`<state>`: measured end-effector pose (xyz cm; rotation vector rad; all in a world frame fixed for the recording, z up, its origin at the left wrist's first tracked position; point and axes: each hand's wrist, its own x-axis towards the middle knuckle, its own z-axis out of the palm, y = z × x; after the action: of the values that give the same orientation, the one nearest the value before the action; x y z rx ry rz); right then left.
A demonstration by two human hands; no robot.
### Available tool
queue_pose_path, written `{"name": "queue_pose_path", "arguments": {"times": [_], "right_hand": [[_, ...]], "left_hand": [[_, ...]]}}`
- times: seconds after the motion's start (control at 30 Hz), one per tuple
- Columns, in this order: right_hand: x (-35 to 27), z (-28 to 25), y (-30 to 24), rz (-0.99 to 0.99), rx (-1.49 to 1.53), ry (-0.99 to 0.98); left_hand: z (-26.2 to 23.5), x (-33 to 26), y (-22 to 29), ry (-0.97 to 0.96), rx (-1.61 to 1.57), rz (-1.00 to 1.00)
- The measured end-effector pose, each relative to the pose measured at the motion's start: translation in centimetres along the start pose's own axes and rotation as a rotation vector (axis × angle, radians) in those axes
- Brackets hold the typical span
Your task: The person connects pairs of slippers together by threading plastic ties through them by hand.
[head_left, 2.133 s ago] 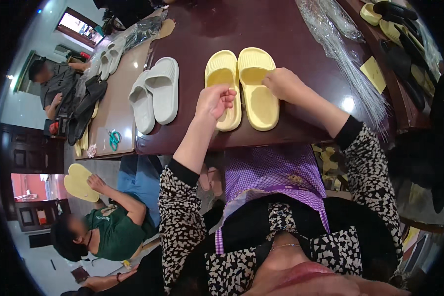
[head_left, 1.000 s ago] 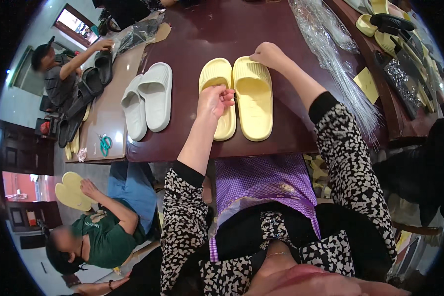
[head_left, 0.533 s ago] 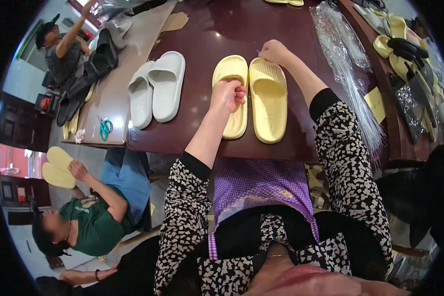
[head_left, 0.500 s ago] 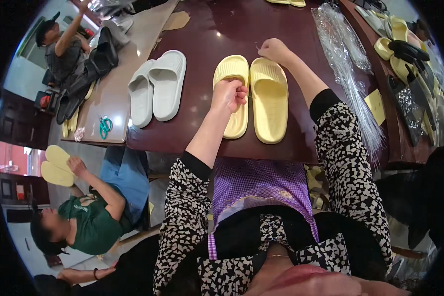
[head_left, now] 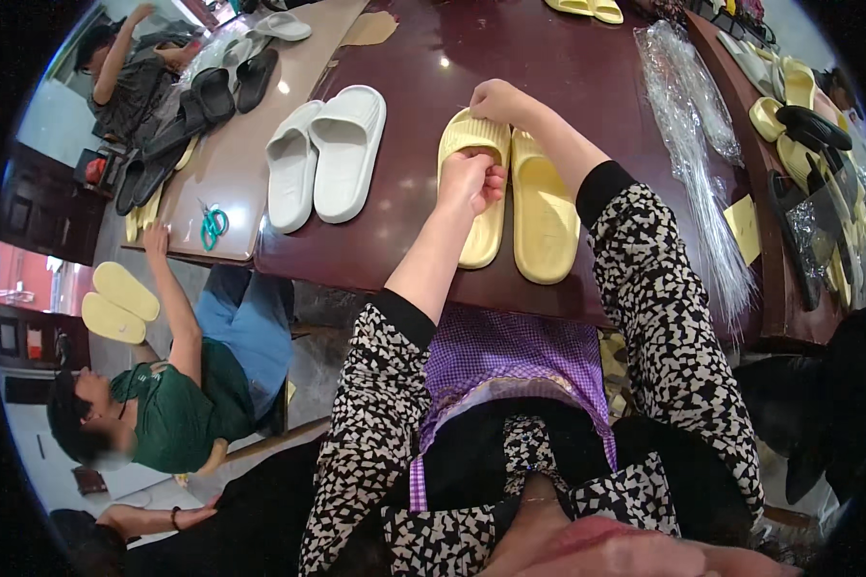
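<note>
A pair of yellow slippers lies side by side on the dark red table (head_left: pixel 414 252), toes pointing away from me. My left hand (head_left: pixel 471 183) is curled at the foot opening of the left yellow slipper (head_left: pixel 484 240), against its strap; what its fingers grip is hidden. Over that slipper's toe end, my right hand (head_left: pixel 498 102) has its fingertips pinched together, and I cannot make out what is between them. The right yellow slipper (head_left: pixel 546 226) lies partly beneath my right forearm. To the left rests a pair of white slippers (head_left: pixel 346 159).
Clear plastic strands (head_left: pixel 688 144) lie on the right, beside a pile of slippers (head_left: pixel 803 135). Teal-handled scissors (head_left: pixel 213 227) and black slippers (head_left: pixel 212 96) are on the lighter table at left. A co-worker in green (head_left: pixel 183 404) sits there with yellow slippers (head_left: pixel 120 303).
My right hand has moved left, from above the right yellow slipper to the left one's toe. The left hand stays at the strap. The co-worker in green has put one hand on the table edge.
</note>
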<state>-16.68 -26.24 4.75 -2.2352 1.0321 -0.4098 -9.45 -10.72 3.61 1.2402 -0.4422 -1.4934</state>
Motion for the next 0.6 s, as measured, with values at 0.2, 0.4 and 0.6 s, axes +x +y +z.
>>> {"name": "queue_pose_path", "arguments": {"times": [0.2,0.4,0.6], "right_hand": [[-1.7,-1.4,2.0,0.145,0.245,0.282],[-6.8,-3.2,2.3,0.071,0.853,0.415],[-11.0,-1.4,-1.1,-0.195,0.994,0.39]], "left_hand": [[-0.4,-0.9,-0.7,0.049,-0.037,0.129],[-0.8,-4.5,-0.9,0.117,0.277,0.525],[2.0,-1.5,3.4,0.032,0.727,1.008]]}}
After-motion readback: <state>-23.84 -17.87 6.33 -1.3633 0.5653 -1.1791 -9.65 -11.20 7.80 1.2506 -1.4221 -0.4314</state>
